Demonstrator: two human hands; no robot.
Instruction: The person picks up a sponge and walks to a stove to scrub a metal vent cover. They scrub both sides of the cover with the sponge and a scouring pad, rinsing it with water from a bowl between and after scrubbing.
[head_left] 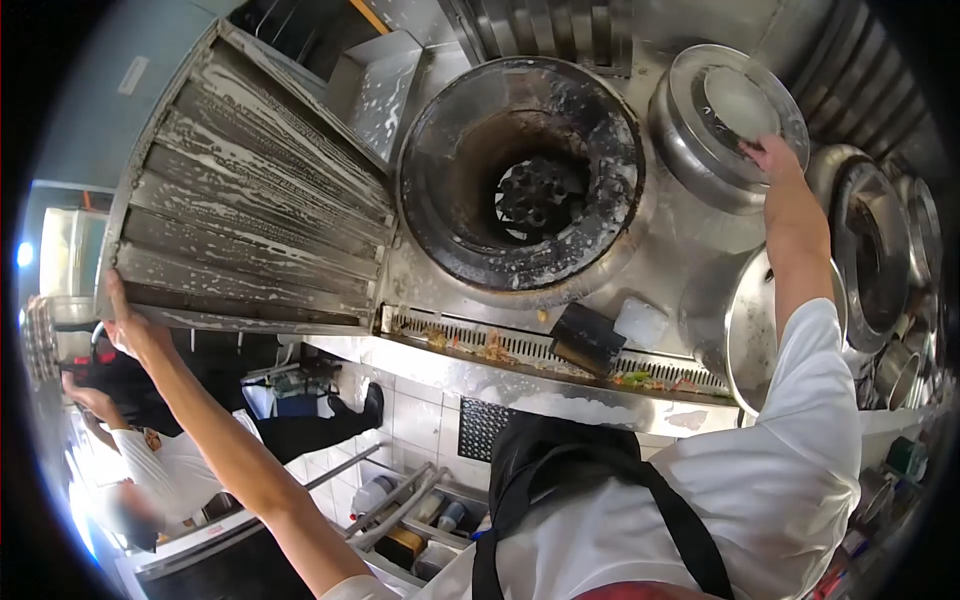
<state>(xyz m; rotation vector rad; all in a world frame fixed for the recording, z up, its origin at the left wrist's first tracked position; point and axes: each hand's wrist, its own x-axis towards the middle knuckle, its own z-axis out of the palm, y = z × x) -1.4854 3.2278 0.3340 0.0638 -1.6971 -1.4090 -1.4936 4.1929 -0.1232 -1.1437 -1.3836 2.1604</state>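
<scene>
My left hand (pixel 126 328) grips the lower left corner of a ribbed metal baffle filter (pixel 260 190) streaked with white foam. The filter leans over the left side of the steel stove top. On the right, my right hand (pixel 772 157) is closed on the edge of a whitish round bowl (pixel 740 103), over a large round steel pot (pixel 685 160). My fingertips are partly hidden there. Between my hands lies a wide black burner ring (pixel 520 270) with foam spots. Its burner (pixel 541 196) shows deep inside the opening.
A black block (pixel 587 338) and a whitish block (pixel 641 321) lie by the slotted drain (pixel 480 343), which holds food scraps. Another pot (pixel 745 335) stands under my right arm. A co-worker (pixel 190 470) is at lower left; a cart (pixel 420 520) stands below.
</scene>
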